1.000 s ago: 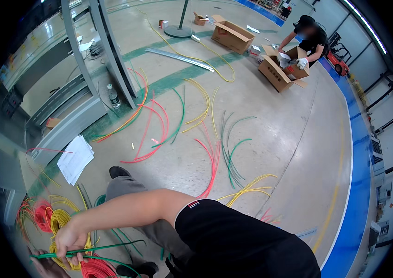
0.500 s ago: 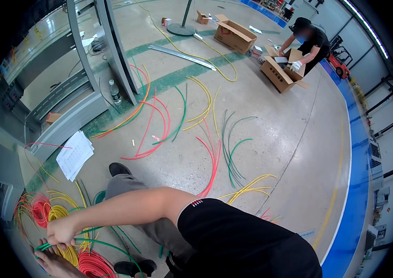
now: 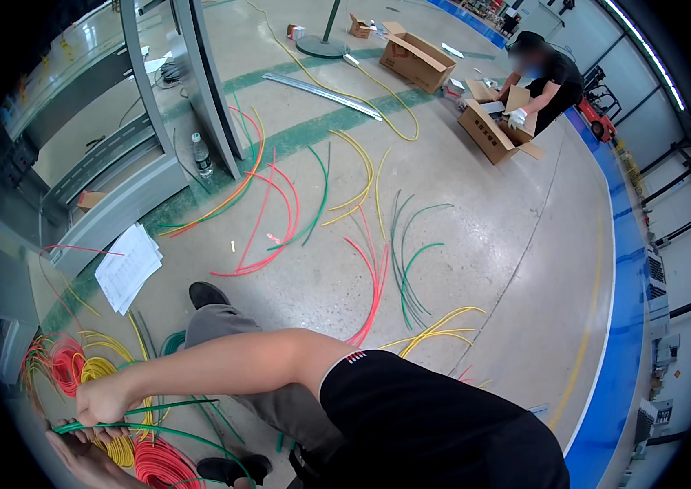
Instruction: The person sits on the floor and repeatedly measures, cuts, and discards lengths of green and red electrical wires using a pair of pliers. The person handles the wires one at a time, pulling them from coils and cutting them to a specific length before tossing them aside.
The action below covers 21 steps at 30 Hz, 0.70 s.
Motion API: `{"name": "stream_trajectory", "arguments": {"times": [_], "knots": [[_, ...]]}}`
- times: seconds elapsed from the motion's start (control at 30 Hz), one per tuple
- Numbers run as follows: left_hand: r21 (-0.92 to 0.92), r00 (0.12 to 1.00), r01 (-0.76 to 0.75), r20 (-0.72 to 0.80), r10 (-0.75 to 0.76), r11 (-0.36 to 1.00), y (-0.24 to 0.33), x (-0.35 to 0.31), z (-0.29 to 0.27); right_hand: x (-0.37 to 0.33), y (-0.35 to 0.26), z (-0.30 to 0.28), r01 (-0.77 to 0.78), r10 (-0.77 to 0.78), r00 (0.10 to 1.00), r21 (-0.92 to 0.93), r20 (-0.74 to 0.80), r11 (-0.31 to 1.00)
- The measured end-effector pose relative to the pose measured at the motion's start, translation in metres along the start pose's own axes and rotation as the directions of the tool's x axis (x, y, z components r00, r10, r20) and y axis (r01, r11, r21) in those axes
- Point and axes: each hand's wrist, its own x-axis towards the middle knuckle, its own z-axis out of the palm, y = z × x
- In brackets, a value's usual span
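Head view, hands: right hand (image 3: 105,399) is closed in a fist around a green wire (image 3: 158,406); left hand (image 3: 76,444) lies palm-up just beneath, its fingers curled under the same wire at the lower left rim.
Head view, wire location: the wire is held low at the person's left, above the wire coils (image 3: 92,383) on the floor (image 3: 508,269), and it trails off to the right toward the person's shoe.
Head view, wire appearance: thin, flexible, glossy green insulation; it runs in two near-parallel strands from the fist, gently bowed, with no visible kink.
Risk, tangle: the red, yellow and green coils lie touching one another right below the hands, so a pull could likely drag a neighbouring loop up with the green strand.
Risk, trip: cut lengths of red, yellow and green wire (image 3: 378,269) are strewn over the floor near the person's feet; a shoe could catch one.
Risk, slip: the fist grips only a short stretch, and the smooth jacket may slide through.
Risk, paper: the white sheets (image 3: 127,267) lie near the coils and could be swept aside by a trailing end.
Surroundings: another person (image 3: 545,77) works at cardboard boxes (image 3: 488,134), well apart.
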Motion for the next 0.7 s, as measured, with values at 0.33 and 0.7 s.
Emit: {"name": "stream_trajectory", "arguments": {"times": [0.33,0.7], "knots": [[0.088,0.995,0.043,-0.091,-0.035,0.995,0.024,-0.023,0.087,-0.014,-0.005,-0.003,-0.031,0.02,0.987,-0.07,-0.159,0.997],[0.134,0.988,0.052,-0.15,-0.031,0.99,0.011,-0.022,0.119,-0.021,-0.016,-0.025,-0.25,0.261,0.965,0.273,-0.002,0.929]]}}
